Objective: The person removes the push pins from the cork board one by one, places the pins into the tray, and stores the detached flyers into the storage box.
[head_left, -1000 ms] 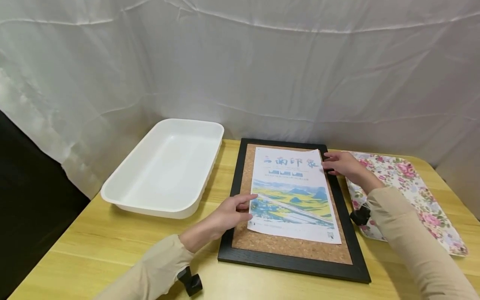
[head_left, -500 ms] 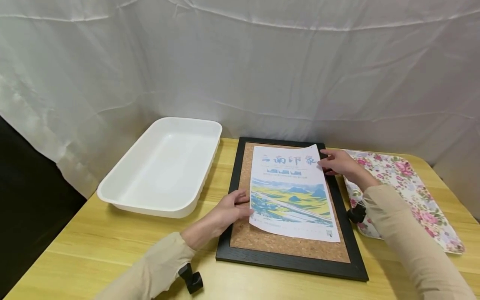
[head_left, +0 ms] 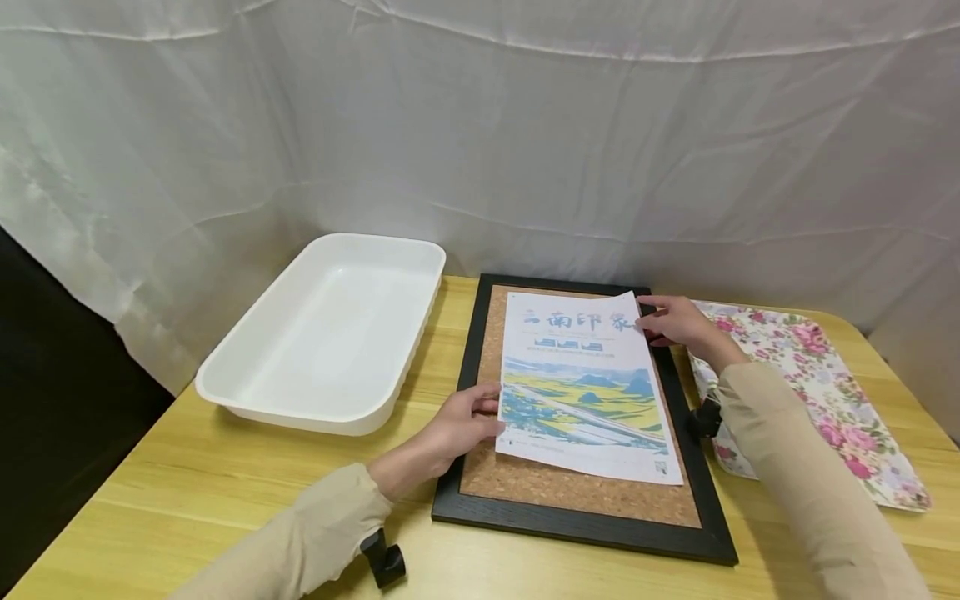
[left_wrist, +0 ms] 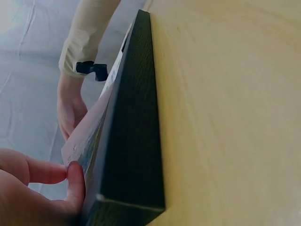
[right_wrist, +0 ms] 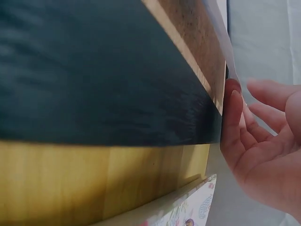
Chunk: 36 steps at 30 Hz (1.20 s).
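Observation:
A printed landscape poster (head_left: 581,400) lies over a black-framed corkboard (head_left: 577,493) in the head view, its top right corner and lower left edge curling up. My left hand (head_left: 453,429) pinches the poster's left edge low down; the left wrist view shows thumb (left_wrist: 76,186) and index finger meeting at the paper's corner. On the far side, my right hand (head_left: 678,323) holds the right edge near the top corner. In the right wrist view, a fingertip (right_wrist: 233,89) is against the sheet while another finger stands apart. The paper's underside is mostly hidden.
A deep white plastic tray (head_left: 315,350) stands to the left of the board. At the right, partly under my right sleeve (head_left: 787,450), lies a floral tray (head_left: 832,392). A grey curtain (head_left: 480,133) hangs behind the wooden table (head_left: 187,500).
The poster has shifted slightly left and its top right corner has lifted, with the right hand following. The left hand briefly eased off its edge and grips it again.

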Available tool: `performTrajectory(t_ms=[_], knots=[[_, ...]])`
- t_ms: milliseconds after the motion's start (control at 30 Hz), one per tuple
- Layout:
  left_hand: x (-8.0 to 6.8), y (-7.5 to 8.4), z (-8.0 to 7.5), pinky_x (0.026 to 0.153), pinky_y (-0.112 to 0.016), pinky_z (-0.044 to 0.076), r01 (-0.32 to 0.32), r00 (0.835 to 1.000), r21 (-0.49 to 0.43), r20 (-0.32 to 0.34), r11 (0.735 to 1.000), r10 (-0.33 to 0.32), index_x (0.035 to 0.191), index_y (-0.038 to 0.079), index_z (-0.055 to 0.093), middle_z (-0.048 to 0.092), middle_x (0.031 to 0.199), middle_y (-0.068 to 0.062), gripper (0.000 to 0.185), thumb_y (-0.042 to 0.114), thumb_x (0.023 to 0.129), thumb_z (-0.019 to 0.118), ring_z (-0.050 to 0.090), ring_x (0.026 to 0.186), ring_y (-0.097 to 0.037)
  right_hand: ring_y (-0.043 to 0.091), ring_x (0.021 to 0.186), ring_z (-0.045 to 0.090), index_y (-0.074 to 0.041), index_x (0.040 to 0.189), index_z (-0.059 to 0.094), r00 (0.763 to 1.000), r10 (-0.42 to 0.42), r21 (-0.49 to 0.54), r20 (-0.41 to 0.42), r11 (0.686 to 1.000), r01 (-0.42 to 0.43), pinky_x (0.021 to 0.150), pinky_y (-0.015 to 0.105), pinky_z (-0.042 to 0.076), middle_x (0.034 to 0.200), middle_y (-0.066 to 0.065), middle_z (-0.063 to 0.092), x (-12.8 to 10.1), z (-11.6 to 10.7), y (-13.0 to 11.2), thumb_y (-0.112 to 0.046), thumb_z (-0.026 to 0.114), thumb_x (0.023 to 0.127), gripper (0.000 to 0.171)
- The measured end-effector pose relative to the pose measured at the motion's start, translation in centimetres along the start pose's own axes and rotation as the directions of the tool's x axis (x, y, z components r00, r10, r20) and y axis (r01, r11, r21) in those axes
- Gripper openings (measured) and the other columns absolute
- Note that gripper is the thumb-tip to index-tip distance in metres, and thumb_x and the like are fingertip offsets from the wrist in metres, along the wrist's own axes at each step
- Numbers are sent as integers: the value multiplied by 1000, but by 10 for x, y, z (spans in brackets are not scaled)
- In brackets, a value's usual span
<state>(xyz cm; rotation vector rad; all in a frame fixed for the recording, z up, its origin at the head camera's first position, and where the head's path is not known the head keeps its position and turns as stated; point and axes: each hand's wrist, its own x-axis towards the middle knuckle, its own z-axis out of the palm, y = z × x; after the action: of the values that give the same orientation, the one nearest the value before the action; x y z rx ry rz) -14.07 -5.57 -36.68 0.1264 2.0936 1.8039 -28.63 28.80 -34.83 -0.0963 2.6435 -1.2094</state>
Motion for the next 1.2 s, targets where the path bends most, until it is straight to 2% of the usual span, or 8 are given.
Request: performTrajectory(t_ms=[167,333,500,667,767,967,1067,1200], knots=[[-1,-1,3,80,-32,53,-8,999,-11,-39,1000,7,140,-8,43,56,114,-17,55,-10,88,60,60,95,-22,33,97,60,6,147,34,1000,18,-9,-8,1000,-18,80,37,56,121,31,51,3,-2,-2,-12,58,97,57],[-3,-2,6,78,-31,53,-15,996,-7,-93,1000,15,136,-8,49,58,110,-15,49,-6,89,61,60,95,-21,27,92,63,6,147,33,999,-11,7,-32,1000,11,76,31,56,120,31,54,3,-3,1,-10,57,98,57],[-7,-1,8,78,-30,53,-28,991,-6,-129,1000,27,133,-8,53,59,107,-15,44,-3,90,62,60,94,-21,30,97,61,-1,150,31,996,-21,55,-87,998,25,75,29,55,128,32,49,6,-4,6,-12,57,98,59],[-8,-3,8,78,-30,53,-45,987,-1,-157,999,44,131,-7,55,59,105,-14,42,-2,90,62,59,93,-21,28,97,58,-10,149,40,988,18,119,-154,993,0,67,15,51,133,24,50,15,-5,15,-20,59,97,56],[-8,-3,7,77,-30,53,-55,983,1,-173,998,54,131,-6,55,59,105,-14,41,-2,91,61,58,94,-21,28,97,58,-13,147,44,985,3,142,-174,990,22,70,19,54,131,22,52,28,-8,28,-25,62,96,56],[-4,-3,1,72,-27,51,-58,972,1,-226,998,56,129,-4,58,59,103,-12,39,-4,90,59,56,92,-21,35,101,59,-15,149,41,978,-8,126,-208,991,35,82,42,55,124,19,54,59,-11,55,-32,67,92,65],[-2,0,-3,72,-26,50,-53,967,-9,-251,999,49,128,-4,59,60,104,-13,38,-4,90,59,56,93,-21,35,101,58,-13,150,39,977,-17,141,-211,989,48,82,42,55,121,19,54,63,-12,57,-37,67,91,69],[-1,9,-11,77,-28,52,-53,962,-9,-269,999,49,127,-3,60,62,107,-13,38,-4,90,60,59,94,-22,32,100,57,-8,151,35,983,1,162,-184,986,29,89,41,52,124,23,52,31,-11,12,-29,61,96,64]])
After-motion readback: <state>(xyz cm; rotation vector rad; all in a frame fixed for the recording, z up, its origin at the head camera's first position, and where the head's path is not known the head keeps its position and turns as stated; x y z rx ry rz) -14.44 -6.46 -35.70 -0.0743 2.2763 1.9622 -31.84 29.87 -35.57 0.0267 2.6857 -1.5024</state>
